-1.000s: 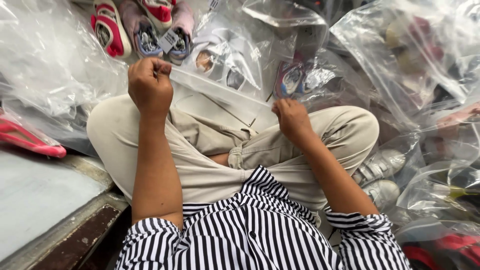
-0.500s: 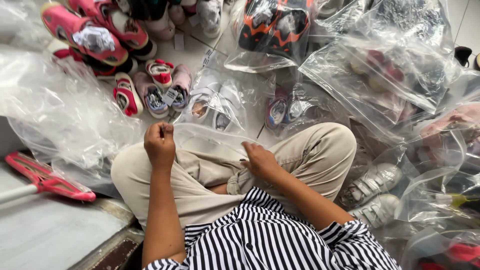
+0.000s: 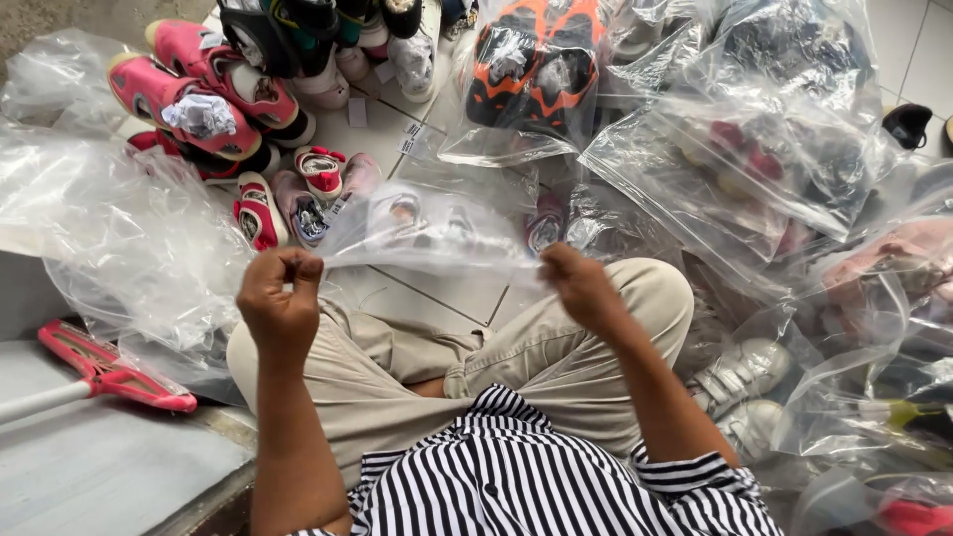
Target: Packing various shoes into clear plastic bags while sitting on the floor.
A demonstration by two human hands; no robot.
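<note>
While both sets of fingers are pinched shut, each grips one end of the same thing: the left hand (image 3: 281,301) holds the left corner of a clear plastic bag (image 3: 427,233) in a loose fist, fingertips curled in on the film, and the right hand (image 3: 579,288) clamps the right corner with thumb against the bent fingers. The bag's edge runs taut between them, so its long axis lies left to right across the person's lap, and the body of the bag spreads forward and away from the fingers, over the tiled floor (image 3: 427,298). Both hands sit at about the same height and equally close to the bag, since each already touches it. Just beyond the stretched film, partly seen through it, lie small children's sandals (image 3: 288,203) in pink and red. Further out stand pink shoes (image 3: 194,94) stuffed with white paper and an orange-and-black pair (image 3: 531,65) inside another bag. To the right, bagged shoes (image 3: 754,169) pile up in crinkled plastic, with white sneakers (image 3: 740,382) beside the right knee. To the left a heap of empty film (image 3: 109,228) lies near a red plastic tool (image 3: 109,372) resting on a grey step (image 3: 89,467).
</note>
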